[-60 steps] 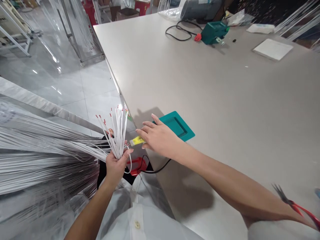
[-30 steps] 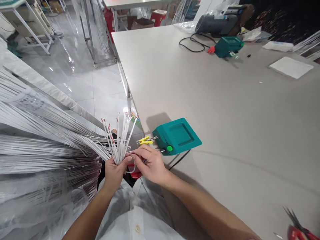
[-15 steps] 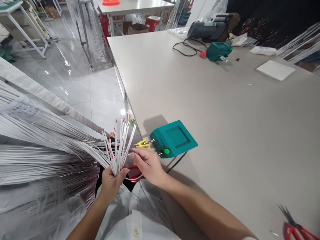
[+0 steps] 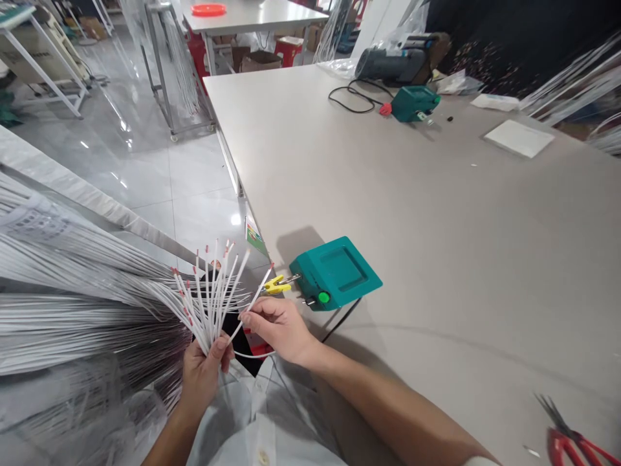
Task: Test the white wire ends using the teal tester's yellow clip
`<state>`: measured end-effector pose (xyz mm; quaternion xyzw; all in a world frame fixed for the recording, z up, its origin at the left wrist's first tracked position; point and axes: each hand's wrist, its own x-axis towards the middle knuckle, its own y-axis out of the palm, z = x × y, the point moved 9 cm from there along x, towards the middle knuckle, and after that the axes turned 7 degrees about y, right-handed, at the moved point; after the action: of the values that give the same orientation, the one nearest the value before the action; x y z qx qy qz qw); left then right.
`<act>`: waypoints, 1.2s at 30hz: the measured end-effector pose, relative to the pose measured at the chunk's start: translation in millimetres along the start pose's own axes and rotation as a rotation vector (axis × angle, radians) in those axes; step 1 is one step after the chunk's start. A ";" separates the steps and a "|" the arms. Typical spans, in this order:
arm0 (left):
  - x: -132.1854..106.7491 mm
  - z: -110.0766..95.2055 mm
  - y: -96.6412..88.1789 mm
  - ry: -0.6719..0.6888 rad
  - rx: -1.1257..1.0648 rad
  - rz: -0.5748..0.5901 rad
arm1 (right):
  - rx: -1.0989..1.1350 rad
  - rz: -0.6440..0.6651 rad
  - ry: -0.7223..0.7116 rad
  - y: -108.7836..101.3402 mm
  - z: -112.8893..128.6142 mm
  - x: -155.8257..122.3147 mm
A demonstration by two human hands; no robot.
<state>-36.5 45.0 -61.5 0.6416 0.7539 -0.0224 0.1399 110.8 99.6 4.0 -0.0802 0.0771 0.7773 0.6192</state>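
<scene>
My left hand (image 4: 202, 372) is closed round a fanned bunch of white wires with red tips (image 4: 206, 294), held just off the table's near-left corner. My right hand (image 4: 274, 327) pinches one white wire (image 4: 252, 304) out of that bunch, its tip pointing up toward a yellow clip (image 4: 275, 283). The clip sticks out of the left side of a small teal box (image 4: 339, 272) with a green button, which sits on the grey table (image 4: 436, 213). A black cord runs from the box under my right wrist.
A big mass of white wires (image 4: 72, 304) lies at the left. Red-handled scissors (image 4: 577, 437) rest near the front right edge. Far back stand a second teal box (image 4: 414, 102) with black cable, a dark machine (image 4: 392, 61) and a white sheet (image 4: 519, 138).
My right hand left the yellow clip, came back to the bunch and drew one wire out to the right. My left hand sank a little and the bunch fanned wider.
</scene>
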 end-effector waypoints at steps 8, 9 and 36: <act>14.0 -15.2 -16.8 0.019 -0.143 -0.304 | -0.282 0.019 -0.121 0.6 13.4 -5.0; 15.5 -20.7 -14.0 0.030 -0.167 -0.294 | -0.334 0.047 -0.130 4.5 12.8 -6.1; 9.8 -39.6 32.8 0.031 0.212 -0.059 | -0.306 -0.131 -0.262 -9.8 19.3 -9.3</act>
<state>-13.2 68.6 -21.1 0.6307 0.7678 -0.0960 0.0590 121.8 97.2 24.8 -0.0762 -0.1284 0.7417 0.6539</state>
